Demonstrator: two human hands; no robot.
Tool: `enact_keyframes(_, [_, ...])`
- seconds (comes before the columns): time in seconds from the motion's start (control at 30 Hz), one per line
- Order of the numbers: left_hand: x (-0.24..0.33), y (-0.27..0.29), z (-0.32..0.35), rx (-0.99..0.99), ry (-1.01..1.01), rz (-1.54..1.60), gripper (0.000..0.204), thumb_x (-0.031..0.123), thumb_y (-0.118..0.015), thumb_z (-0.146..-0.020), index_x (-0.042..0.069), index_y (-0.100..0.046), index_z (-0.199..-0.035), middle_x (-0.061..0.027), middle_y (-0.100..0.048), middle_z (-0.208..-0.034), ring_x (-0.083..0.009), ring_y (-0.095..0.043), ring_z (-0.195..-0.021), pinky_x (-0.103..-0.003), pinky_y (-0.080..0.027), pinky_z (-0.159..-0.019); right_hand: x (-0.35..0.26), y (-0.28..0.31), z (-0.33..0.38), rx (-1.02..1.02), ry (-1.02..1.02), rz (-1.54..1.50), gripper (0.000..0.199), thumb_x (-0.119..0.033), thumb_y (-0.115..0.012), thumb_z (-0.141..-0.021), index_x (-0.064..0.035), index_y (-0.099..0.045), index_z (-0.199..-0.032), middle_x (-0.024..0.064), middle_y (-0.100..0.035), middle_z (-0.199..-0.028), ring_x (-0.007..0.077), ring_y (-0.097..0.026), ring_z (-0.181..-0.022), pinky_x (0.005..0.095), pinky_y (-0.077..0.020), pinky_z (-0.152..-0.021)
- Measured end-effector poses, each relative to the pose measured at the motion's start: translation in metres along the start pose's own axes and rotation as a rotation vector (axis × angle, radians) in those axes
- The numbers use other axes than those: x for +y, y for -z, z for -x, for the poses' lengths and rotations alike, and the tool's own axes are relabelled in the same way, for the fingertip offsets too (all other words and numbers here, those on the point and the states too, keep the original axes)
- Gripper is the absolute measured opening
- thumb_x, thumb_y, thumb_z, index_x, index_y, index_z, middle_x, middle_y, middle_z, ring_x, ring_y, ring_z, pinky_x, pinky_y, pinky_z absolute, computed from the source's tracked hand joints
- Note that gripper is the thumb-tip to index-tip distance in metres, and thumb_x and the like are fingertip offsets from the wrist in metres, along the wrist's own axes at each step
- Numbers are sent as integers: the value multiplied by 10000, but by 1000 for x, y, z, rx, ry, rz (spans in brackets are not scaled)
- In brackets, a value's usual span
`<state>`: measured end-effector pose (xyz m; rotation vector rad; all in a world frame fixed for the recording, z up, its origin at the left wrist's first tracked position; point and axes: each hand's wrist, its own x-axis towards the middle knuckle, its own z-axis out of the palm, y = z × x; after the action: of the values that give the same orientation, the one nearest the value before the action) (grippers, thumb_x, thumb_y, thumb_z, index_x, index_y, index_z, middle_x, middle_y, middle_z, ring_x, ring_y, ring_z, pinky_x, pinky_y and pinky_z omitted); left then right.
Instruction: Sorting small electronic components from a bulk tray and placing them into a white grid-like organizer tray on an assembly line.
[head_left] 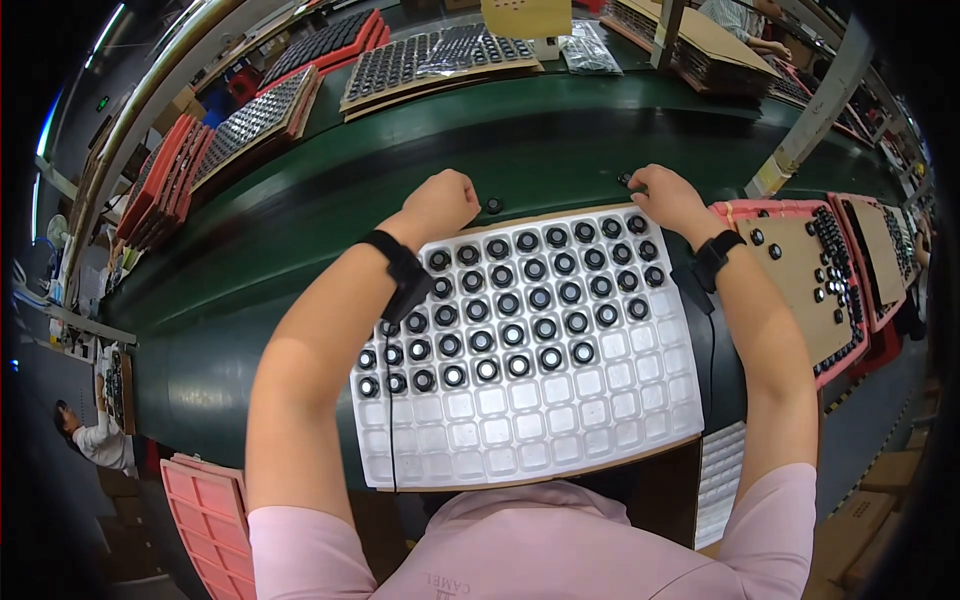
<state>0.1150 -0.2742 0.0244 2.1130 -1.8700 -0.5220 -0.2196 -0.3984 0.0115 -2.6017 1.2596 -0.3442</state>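
Observation:
A white moulded tray [480, 435] of square pockets lies in front of me, its far rows and left side filled with small black round parts with pale centres. Beyond its far left edge, my left hand [445, 202] is closed, fingers curled under and partly hidden; whatever it holds does not show. Just right of it, apart from the fingers, a loose black part [493, 205] sits on the green conveyor belt [560, 150]. At the far right corner, my right hand [668, 197] is closed with its fingertips at another small black part [625, 180].
Right of the tray stands a pink-edged tray with a brown board [800, 290] and scattered black parts. Across the belt are filled trays [430, 70] and pink tray stacks [165, 180]. A metal post [815, 120] rises at right. A thin black cable [391, 430] crosses the white tray.

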Motion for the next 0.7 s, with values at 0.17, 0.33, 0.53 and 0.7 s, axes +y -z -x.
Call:
enact_keyframes(0.17, [8,-18,-21,-11,1,-173,193,198,-712,-785,34,-694,-886,-148,-711,-939,-335,-672,-881,-411,-536,-787,15,-29,-33,21,-16,61,249,-88,-657,-806,-48,-679,-1051,147,-646,-1052,329,-630,-983,413,-506,-884])
enact_keyframes(0.33, [-21,-41,-37,91,-173,-187,376,215,-729,-778,48,-668,-1108,-183,-674,-1061,-365,-629,-1018,-422,-504,-892,10,-52,-54,-52,-54,102,312,-71,-612,-810,-106,-702,-1108,153,-630,-1142,347,-622,-1056,414,-504,-936])
enact_keyframes(0.53, [-31,-43,-41,-8,-92,-228,259,182,-731,-764,20,-711,-965,-202,-658,-1055,-371,-630,-1002,-436,-509,-873,3,-67,-59,2,-108,152,242,-81,-593,-824,-119,-726,-1023,154,-608,-1130,361,-604,-1067,433,-509,-919])
enact_keyframes(0.7, [-33,-32,-35,-1,-90,-161,270,162,-723,-769,-5,-683,-977,-205,-659,-994,-371,-648,-870,-421,-526,-799,5,-61,-55,61,-145,53,266,-77,-631,-814,-94,-674,-1077,170,-587,-1079,349,-614,-1020,437,-513,-872])
